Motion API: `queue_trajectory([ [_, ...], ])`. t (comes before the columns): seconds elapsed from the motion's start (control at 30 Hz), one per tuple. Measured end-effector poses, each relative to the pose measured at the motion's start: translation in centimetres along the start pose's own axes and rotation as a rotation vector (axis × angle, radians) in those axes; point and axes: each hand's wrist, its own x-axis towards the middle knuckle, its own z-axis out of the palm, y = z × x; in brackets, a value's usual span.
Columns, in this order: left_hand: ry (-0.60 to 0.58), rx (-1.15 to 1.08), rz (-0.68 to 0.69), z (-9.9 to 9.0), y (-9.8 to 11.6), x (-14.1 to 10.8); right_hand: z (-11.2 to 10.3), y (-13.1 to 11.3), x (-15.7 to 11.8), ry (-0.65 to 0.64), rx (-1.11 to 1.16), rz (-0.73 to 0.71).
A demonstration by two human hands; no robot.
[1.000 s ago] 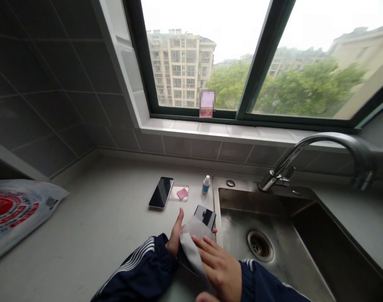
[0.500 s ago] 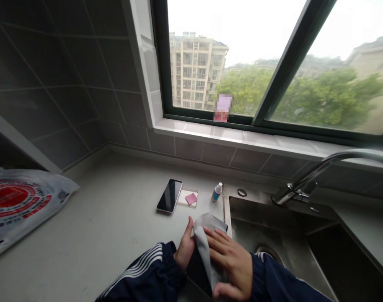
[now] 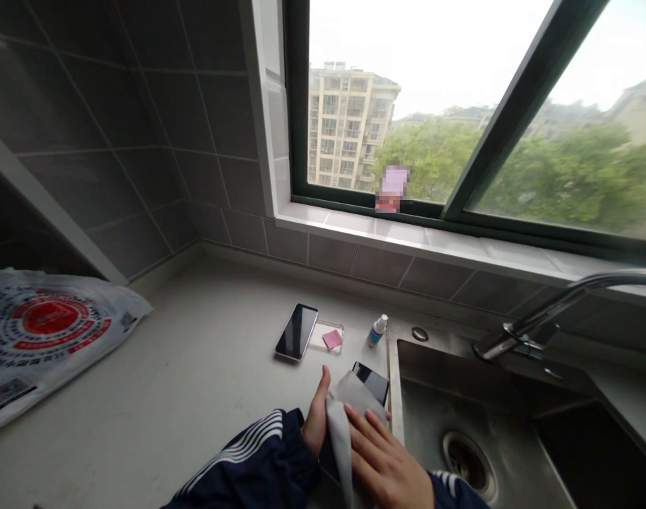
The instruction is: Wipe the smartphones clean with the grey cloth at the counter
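My left hand [image 3: 316,417] is closed round a smartphone [image 3: 372,382] with a dark, glossy screen, thumb along its left edge and a fingertip showing at the right edge. Over the screen lies a soft grey cloth [image 3: 349,392], folded up on its left side. My right hand [image 3: 384,456] presses the cloth onto the phone, fingers together and stretched across it. Only the phone's far end and a dark strip on its left show; cloth and hand hide the rest.
Beyond my hands lie another phone [image 3: 297,332], a clear phone case [image 3: 319,334] with a pink packet [image 3: 332,340] on it, and a small spray bottle [image 3: 377,330]. To the right are a steel sink [image 3: 423,403] and faucet [image 3: 535,318]. A plastic bag [image 3: 52,332] sits left.
The cloth and my right hand have slid toward me along the phone, baring its far end. My left hand keeps its hold. The whole view has shifted slightly.
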Motion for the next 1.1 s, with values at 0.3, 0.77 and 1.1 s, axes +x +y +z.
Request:
queue_trajectory([
  [0.3,-0.146,-0.021,0.058,-0.8,-0.2,0.7,-2.0,2.1,0.4,-0.063,0.097,0.102],
  [0.77,-0.103,0.073,0.066,0.0,-0.4,0.5,-1.3,1.2,0.2,-0.008,0.089,0.214],
  [1.1,0.128,0.048,0.061,0.6,-0.3,0.2,-0.5,-0.6,0.6,-0.019,0.177,0.224],
])
